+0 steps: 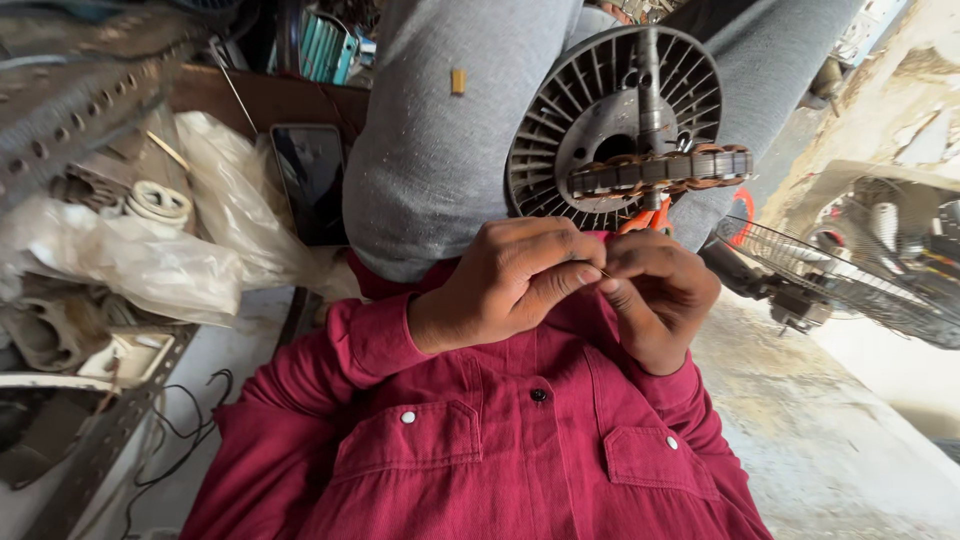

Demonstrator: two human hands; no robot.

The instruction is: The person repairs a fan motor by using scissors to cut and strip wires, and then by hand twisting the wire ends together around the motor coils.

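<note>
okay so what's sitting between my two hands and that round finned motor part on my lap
In the head view, orange-handled scissors lie between the hands and the finned motor part. The left hand and right hand pinch a thin wire just below them.

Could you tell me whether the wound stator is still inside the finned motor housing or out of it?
Out. The stator with copper coils sits exposed on the shaft, in front of the finned housing, not enclosed.
</note>
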